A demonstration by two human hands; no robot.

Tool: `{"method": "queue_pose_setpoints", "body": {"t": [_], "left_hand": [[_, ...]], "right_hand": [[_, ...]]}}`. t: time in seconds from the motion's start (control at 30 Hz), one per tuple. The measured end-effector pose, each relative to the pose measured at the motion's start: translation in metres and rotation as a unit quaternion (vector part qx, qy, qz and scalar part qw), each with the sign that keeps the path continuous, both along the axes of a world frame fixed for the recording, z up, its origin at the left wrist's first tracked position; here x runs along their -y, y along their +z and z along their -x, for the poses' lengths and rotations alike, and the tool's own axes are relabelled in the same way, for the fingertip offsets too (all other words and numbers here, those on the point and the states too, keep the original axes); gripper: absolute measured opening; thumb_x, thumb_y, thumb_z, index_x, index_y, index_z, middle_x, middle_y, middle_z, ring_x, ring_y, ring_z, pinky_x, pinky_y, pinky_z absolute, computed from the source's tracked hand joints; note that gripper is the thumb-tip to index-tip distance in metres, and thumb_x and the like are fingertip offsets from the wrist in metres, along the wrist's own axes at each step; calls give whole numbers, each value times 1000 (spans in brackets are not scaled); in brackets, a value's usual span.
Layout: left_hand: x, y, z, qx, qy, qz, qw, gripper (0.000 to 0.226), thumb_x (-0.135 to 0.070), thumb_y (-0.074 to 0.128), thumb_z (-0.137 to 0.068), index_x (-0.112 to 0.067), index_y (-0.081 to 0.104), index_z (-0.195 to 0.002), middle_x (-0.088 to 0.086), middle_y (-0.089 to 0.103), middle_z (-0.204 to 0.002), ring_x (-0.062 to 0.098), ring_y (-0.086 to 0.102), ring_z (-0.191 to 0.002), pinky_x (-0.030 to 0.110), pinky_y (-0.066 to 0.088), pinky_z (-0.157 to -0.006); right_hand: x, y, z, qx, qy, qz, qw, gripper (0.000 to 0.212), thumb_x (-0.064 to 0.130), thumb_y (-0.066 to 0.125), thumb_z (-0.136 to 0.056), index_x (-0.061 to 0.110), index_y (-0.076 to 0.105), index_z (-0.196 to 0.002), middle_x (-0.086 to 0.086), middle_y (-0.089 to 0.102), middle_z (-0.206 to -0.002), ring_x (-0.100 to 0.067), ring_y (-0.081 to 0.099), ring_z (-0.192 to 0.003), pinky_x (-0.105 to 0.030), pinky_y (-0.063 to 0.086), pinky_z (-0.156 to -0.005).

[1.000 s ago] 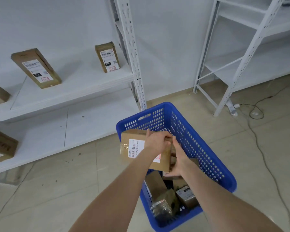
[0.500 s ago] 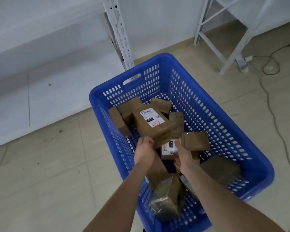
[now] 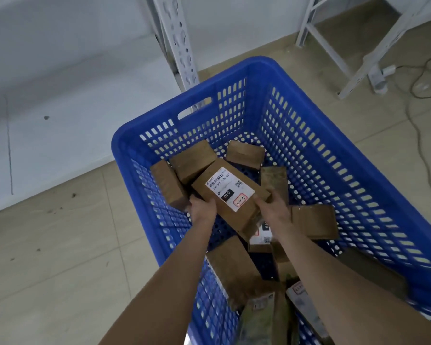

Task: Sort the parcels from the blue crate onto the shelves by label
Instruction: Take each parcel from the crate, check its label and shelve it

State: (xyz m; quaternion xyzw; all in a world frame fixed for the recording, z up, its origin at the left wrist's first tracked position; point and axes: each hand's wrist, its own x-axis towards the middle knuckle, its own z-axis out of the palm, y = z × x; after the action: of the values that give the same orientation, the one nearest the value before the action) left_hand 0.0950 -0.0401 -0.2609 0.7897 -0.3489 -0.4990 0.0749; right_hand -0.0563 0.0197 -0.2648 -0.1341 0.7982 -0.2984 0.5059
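Left hand (image 3: 201, 207) and right hand (image 3: 271, 207) grip labelled parcel (image 3: 230, 192) inside crate (image 3: 334, 135).

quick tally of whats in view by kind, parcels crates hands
parcels: about 10 that I can tell apart; those at the near end are blurred. One, the labelled parcel, is gripped by the left hand and right hand.
blue crate: 1
hands: 2
total: about 13
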Motion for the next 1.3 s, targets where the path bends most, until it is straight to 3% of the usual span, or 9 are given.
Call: {"method": "queue_pose_setpoints", "body": {"t": [0.1,0.23,0.4,0.5,0.63,0.77,0.93,1.1,1.3], "left_hand": [[18,-14,-2,-1,16,4,1000,71,-25,52,-93,-15,13,-151,20,29,-148,37,40,-129,42,42,-99],[31,-27,5,-38,59,12,997,78,-31,56,-92,-20,8,-153,16,40,-144,37,43,-127,48,43,-101],[30,-4,19,-84,70,33,993,70,-31,59,-90,-30,21,-148,13,48,-136,36,50,-117,54,46,-96],[29,40,25,-49,-1,82,995,65,-32,57,-92,-25,23,-147,13,50,-133,34,52,-115,50,49,-94],[27,118,23,14,-114,165,980,59,-35,57,-92,-25,29,-143,9,53,-131,32,54,-115,42,50,-92],[19,208,19,41,-189,221,956,54,-33,60,-91,-30,33,-137,3,62,-106,29,61,-101,40,52,-85],[-3,313,9,39,-193,288,937,53,-24,55,-92,-28,32,-140,3,63,-100,29,62,-95,36,51,-75],[-33,386,-8,64,-179,316,930,56,-20,54,-91,-29,31,-141,11,65,-107,31,62,-96,40,53,-80],[-71,424,-31,66,-177,300,935,67,-20,57,-86,-30,25,-144,12,64,-111,33,62,-98,44,53,-86]], "right_hand": [[-5,-13,4,25,-48,13,998,47,33,63,-86,25,50,-130,-5,63,-116,-26,62,-103,-48,54,-90],[-16,-23,6,46,-76,20,996,26,30,62,-87,25,53,-111,-2,63,-102,-21,62,-96,-45,55,-88],[-28,-15,6,87,-135,36,986,22,19,64,-89,19,57,-109,-1,63,-97,-14,60,-85,-37,56,-81],[-38,11,4,84,-160,44,983,21,21,70,-87,21,61,-106,-1,65,-103,-17,62,-94,-39,55,-88],[-47,73,3,103,-170,56,978,22,10,69,-86,20,63,-104,3,63,-93,-10,60,-84,-27,55,-74],[-58,146,0,119,-162,61,978,21,3,67,-85,13,62,-103,-4,65,-102,-16,63,-90,-27,55,-73],[-68,239,-5,153,-124,111,974,23,-1,64,-87,11,62,-107,0,61,-94,-21,63,-97,-35,57,-84],[-84,300,-12,141,-84,137,977,19,4,66,-86,15,61,-100,-6,62,-107,-23,63,-102,-31,59,-75],[-107,338,-26,145,3,127,981,42,28,76,-79,18,59,-116,-5,63,-114,-23,62,-102,-30,59,-64]]}}
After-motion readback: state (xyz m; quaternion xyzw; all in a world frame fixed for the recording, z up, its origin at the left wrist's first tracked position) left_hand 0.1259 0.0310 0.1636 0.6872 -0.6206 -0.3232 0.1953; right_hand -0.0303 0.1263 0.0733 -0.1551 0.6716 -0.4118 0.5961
